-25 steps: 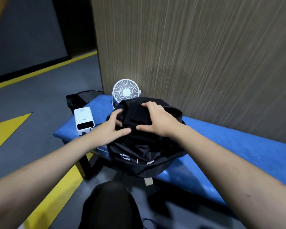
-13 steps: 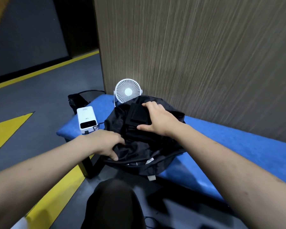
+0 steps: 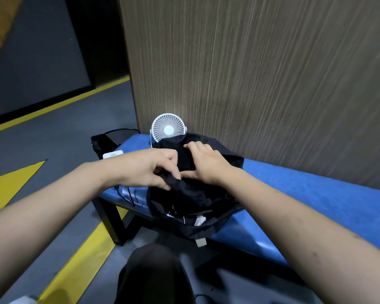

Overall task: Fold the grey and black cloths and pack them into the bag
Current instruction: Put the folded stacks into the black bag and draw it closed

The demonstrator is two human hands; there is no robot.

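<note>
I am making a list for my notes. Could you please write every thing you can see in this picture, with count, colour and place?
bag: one, black, on the bench, near its left end
black cloth: one, in the bag's mouth, under the hands
bench: one, blue top, dark legs, along the wall
fan: one, white, behind the bag
white device: one, mostly hidden behind the left forearm
wall panel: one, brown wood grain, behind the bench
floor: grey, yellow markings
left hand: pinches the bag's edge
right hand: presses on the black cloth
</note>
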